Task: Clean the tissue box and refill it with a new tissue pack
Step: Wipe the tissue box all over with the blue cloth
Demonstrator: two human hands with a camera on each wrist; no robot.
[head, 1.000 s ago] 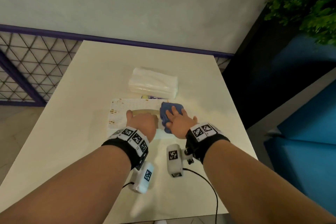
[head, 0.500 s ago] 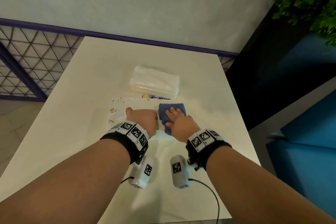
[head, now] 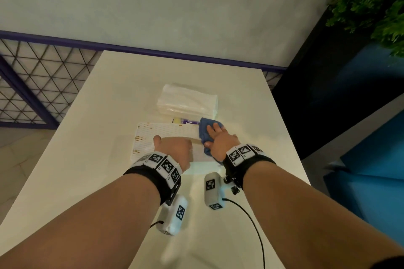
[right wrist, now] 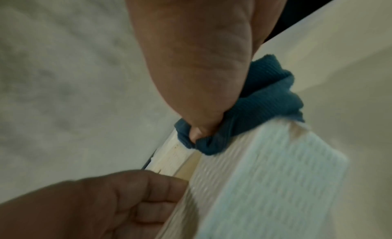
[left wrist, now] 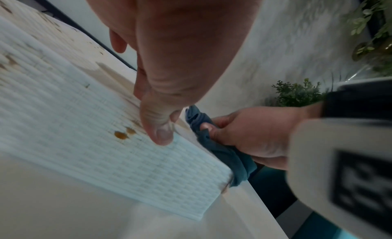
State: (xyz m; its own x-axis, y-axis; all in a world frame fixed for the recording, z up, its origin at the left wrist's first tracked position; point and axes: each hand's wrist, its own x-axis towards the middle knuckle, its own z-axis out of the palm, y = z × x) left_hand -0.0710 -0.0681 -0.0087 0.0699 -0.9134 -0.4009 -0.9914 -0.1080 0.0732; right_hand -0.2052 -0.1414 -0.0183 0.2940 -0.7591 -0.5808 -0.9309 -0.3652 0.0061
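**Wiping under way, refill still to come**

The left hand (head: 172, 148) curls over the tissue box (head: 166, 135) on the table (head: 87, 137), steadying it — the right hand (head: 220, 142) grips a blue cloth (head: 204, 131) against its right end. The new tissue pack (head: 188, 102) lies just behind, unused. The box opening is mostly hidden.
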